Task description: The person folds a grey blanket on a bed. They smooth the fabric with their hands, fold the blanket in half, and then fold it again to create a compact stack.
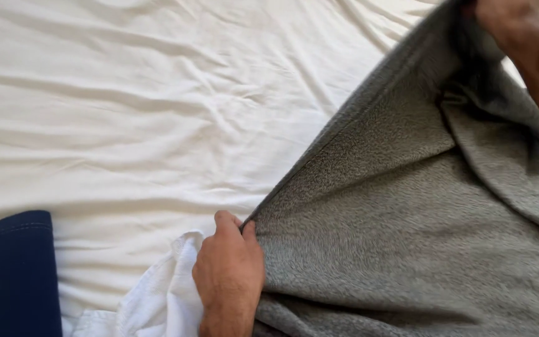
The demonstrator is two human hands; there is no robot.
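Both hands pinch the grey cloth (407, 224): left hand (229, 271) low, right hand (506, 22) high, its taut edge running diagonally to upper right.

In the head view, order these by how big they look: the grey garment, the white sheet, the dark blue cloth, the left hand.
1. white sheet
2. grey garment
3. dark blue cloth
4. left hand
The blue cloth and the hand run past the frame edge, so their order is unsure.
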